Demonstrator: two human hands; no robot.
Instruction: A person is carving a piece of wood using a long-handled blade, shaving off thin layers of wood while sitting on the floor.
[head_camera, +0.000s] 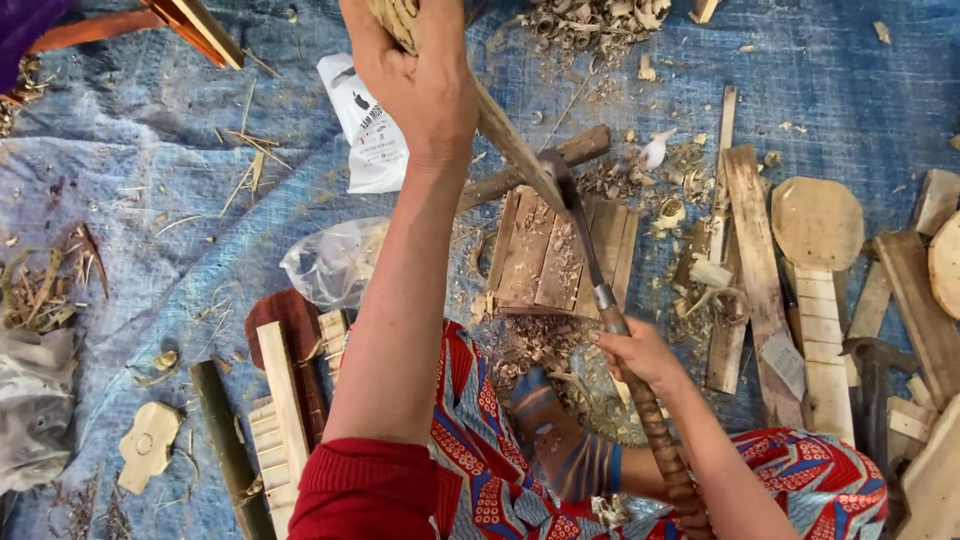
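My left hand (418, 82) is raised at the top of the view and grips the upper end of a long pale wooden stick (520, 150) that slants down to the right. My right hand (640, 352) holds the ribbed wooden handle of a curved metal blade (580, 235). The blade's tip rests against the stick just above a small wooden block platform (520, 255). Wood shavings (540, 345) lie under the blade and on my patterned red and blue clothing (480, 450).
A blue tarp (150, 170) covers the ground. Flat wooden paddle shapes and slats (815, 260) lie at the right. Cut wooden pieces (285, 400) lie at the left beside a clear plastic bag (335, 262) and a white bag (368, 125). Another shavings pile (590, 22) sits at the top.
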